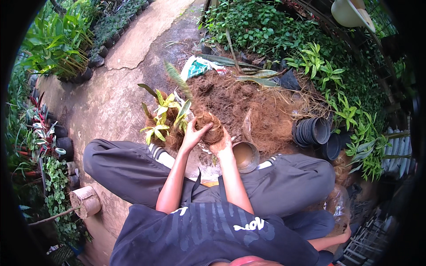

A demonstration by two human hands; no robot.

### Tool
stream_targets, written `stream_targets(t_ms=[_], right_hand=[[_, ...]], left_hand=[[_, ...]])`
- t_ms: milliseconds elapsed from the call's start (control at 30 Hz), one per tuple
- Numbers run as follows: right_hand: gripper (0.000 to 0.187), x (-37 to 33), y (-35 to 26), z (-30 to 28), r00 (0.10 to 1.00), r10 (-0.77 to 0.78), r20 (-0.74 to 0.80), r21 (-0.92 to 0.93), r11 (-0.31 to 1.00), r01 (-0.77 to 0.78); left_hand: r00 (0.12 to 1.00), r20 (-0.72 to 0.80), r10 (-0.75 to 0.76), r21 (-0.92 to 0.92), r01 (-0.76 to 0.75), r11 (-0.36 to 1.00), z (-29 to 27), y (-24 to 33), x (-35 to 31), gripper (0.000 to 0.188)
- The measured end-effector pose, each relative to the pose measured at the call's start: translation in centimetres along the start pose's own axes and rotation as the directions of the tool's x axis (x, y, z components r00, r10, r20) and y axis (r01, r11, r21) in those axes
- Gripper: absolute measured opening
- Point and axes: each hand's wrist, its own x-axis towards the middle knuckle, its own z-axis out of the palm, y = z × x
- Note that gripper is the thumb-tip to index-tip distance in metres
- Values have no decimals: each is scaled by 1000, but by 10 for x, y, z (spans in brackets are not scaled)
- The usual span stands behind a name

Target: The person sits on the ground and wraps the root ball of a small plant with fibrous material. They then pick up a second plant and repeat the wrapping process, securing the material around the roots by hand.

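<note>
In front of my crossed legs I hold a brown ball of coconut fibre (209, 125) between both hands. My left hand (194, 134) is closed round its left side, with the thumb across the front. My right hand (221, 144) cups it from below and from the right. A long green leaf (179, 80), blurred, rises beyond the ball; I cannot tell whether it grows from it. Just left of my left hand stand yellow-green leafy plants (163, 113) with fibrous bases. Close to my right wrist is a round tub of brownish liquid (244, 156).
A heap of brown fibre and soil (239, 99) spreads ahead, with cut leaves (262, 79) and a green-white plastic bag (196, 67) behind. Stacked black pots (311, 131) stand right. A cylindrical block (85, 202) lies left. Another person's hand (342, 235) shows at lower right.
</note>
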Motion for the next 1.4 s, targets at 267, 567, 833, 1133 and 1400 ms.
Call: stream_targets(t_ms=[267, 567, 833, 1133, 1400], right_hand=[[37, 2, 14, -1, 772, -628, 100, -409, 681, 607], [33, 0, 3, -11, 979, -201, 12, -474, 861, 183], [64, 8, 11, -8, 809, -553, 200, -705, 492, 511], [40, -3, 25, 12, 729, -644, 232, -651, 454, 609], [59, 14, 10, -26, 781, -619, 80, -555, 623, 551]], left_hand=[[987, 32, -155, -92, 157, 983, 1, -5, 0, 45], [977, 103, 185, -195, -163, 967, -3, -25, 8, 36], [881, -472, 35, -324, -210, 922, 17, -37, 23, 26], [936, -333, 118, -278, -217, 936, -7, -83, 21, 41], [921, -231, 313, -35, -330, 943, -27, -31, 24, 33]])
